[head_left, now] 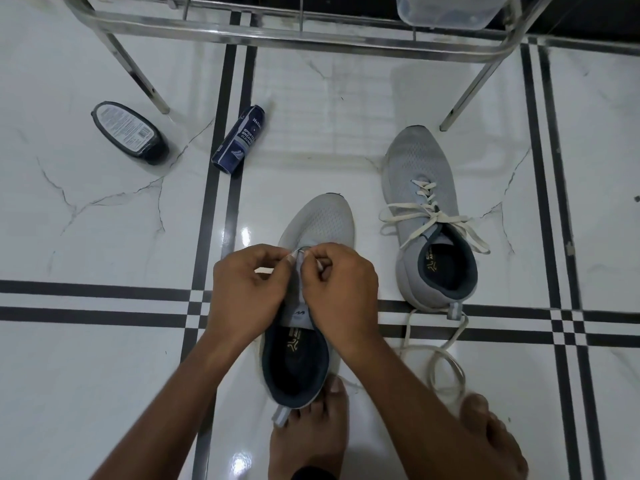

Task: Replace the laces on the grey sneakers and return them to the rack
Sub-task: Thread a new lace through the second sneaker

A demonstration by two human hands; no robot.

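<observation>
Near sneaker (313, 306): grey, toe pointing away, on the white floor (104, 358); its heel touches the toes of a bare foot (308, 434).
Left hand (242, 292): fingers curled, pinching a pale lace end (298, 252) over the tongue.
Right hand (341, 289): pinching at the same spot, thumb to finger.
Far sneaker (429, 220): to the right, laced in cream, bow loose.
Loose lace (440, 358): coiled on the floor behind the far sneaker.
Spray can (239, 139): dark blue, lying on its side.
Polish bottle (130, 131): black, left of the can.
Rack (277, 29): metal, at the top edge.

"SPORTS SNEAKER CLEANER" on blue can (239, 139)
</observation>
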